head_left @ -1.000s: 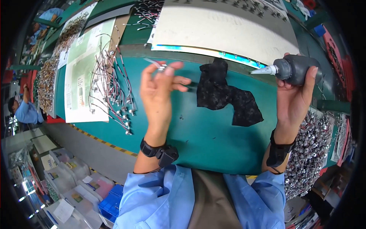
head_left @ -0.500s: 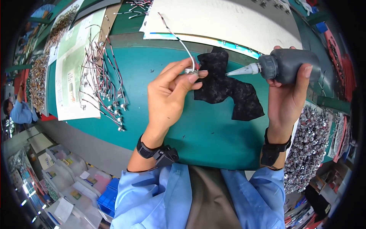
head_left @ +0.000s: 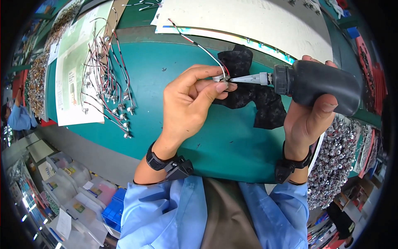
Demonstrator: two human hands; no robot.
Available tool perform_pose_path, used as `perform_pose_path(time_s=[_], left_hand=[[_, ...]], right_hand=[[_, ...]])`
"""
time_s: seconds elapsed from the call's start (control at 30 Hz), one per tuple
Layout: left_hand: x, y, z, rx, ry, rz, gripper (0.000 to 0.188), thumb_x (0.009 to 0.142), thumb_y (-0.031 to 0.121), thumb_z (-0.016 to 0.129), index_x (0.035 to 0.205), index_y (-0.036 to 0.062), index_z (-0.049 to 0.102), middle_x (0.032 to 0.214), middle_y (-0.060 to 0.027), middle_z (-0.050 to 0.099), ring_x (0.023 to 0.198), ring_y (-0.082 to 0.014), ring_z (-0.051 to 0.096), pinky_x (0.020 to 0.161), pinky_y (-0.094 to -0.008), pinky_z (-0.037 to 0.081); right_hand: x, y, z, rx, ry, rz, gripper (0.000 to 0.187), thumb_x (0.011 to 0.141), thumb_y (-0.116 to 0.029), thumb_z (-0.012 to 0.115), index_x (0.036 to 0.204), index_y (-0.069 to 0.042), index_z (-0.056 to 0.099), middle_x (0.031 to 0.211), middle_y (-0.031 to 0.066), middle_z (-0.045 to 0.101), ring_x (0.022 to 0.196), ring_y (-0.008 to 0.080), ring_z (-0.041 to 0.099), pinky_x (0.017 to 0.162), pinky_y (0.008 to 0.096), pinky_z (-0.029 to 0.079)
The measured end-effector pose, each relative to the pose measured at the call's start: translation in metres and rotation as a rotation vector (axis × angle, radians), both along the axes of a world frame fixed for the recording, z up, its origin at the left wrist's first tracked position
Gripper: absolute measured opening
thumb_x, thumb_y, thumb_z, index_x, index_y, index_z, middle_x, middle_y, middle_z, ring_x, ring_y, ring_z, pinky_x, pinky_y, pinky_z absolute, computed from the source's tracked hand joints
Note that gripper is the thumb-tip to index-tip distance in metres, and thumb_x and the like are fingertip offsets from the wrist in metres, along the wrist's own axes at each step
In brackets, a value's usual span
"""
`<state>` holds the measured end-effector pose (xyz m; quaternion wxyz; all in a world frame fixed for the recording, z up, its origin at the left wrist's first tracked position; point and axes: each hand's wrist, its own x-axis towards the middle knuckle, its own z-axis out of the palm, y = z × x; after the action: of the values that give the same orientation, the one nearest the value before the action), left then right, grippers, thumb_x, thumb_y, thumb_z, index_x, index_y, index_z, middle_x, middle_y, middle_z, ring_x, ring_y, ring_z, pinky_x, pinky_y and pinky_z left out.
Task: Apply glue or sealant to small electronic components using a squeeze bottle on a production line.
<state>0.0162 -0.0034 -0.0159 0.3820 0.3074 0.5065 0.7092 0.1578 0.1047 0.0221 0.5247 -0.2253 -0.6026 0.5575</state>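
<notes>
Between thumb and fingers, my left hand (head_left: 192,93) pinches a small round metal part with wires (head_left: 217,78); its white, red and black leads rise up and to the left. My right hand (head_left: 309,116) is wrapped round a black squeeze bottle (head_left: 327,85), tipped on its side. The bottle's pale tapered nozzle (head_left: 248,79) points left, its tip at the metal part by my left fingertips; whether they touch I cannot tell. Behind and below the nozzle a black stained cloth (head_left: 269,108) lies on the green mat (head_left: 166,58).
Several wired metal parts (head_left: 120,110) lie in a bundle on the left, partly over a printed sheet (head_left: 66,95). A large white board (head_left: 248,20) spans the back. Many metal parts (head_left: 331,170) are heaped at the right. Clear bins and a blue crate (head_left: 114,209) stand lower left.
The bottle has tilted, and its nozzle tip has moved left from above the cloth to the metal part. My left hand has shifted slightly right, still pinching the part.
</notes>
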Motion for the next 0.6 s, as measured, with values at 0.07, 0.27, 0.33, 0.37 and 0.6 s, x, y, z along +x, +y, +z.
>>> perform_pose_path(time_s=[0.07,0.27,0.33,0.37,0.6], left_hand=[[0.0,-0.0005,-0.0014,0.001,0.011,-0.002,0.019,0.078,-0.002,0.054,0.096,-0.0077,0.051,0.087,-0.0141,0.056,0.077,-0.0252,0.061,0.064,-0.0266,0.052],[-0.0001,-0.0011,-0.0025,0.024,0.045,-0.014,0.018,0.078,-0.002,0.053,0.096,-0.0072,0.051,0.08,-0.014,0.058,0.076,-0.0248,0.061,0.063,-0.0266,0.052],[0.0002,-0.001,-0.0025,0.025,0.051,-0.014,0.018,0.078,-0.002,0.053,0.096,-0.0071,0.051,0.08,-0.014,0.059,0.075,-0.0247,0.061,0.063,-0.0266,0.052],[0.0004,-0.0009,-0.0025,0.028,0.056,-0.013,0.018,0.078,-0.002,0.053,0.096,-0.0071,0.051,0.079,-0.0141,0.059,0.075,-0.0246,0.062,0.063,-0.0266,0.052],[0.0001,-0.0012,-0.0011,0.021,0.02,-0.028,0.016,0.078,-0.006,0.052,0.093,-0.0086,0.051,0.086,-0.0129,0.055,0.077,-0.0221,0.061,0.064,-0.0242,0.051]], right_hand=[[-0.0009,-0.0002,-0.0005,0.009,0.009,-0.006,0.065,0.075,-0.044,0.055,0.118,0.0,0.034,0.114,0.0114,0.043,0.106,0.0301,0.045,0.093,0.0423,0.034],[-0.003,-0.0007,-0.0008,0.045,0.009,-0.038,0.067,0.071,-0.043,0.059,0.118,-0.002,0.034,0.114,0.0091,0.043,0.103,0.0314,0.047,0.09,0.0436,0.038],[-0.0032,-0.0007,-0.0012,0.048,0.004,-0.038,0.067,0.07,-0.043,0.059,0.118,-0.002,0.034,0.114,0.009,0.043,0.102,0.0315,0.048,0.09,0.0434,0.038],[-0.0033,-0.0007,-0.0014,0.052,0.0,-0.039,0.067,0.07,-0.043,0.058,0.117,-0.002,0.034,0.114,0.0088,0.043,0.102,0.0317,0.048,0.089,0.0432,0.039],[-0.0042,-0.0017,-0.0017,0.07,0.0,-0.035,0.065,0.071,-0.042,0.058,0.117,-0.003,0.034,0.114,0.009,0.043,0.101,0.0318,0.049,0.088,0.0438,0.04]])
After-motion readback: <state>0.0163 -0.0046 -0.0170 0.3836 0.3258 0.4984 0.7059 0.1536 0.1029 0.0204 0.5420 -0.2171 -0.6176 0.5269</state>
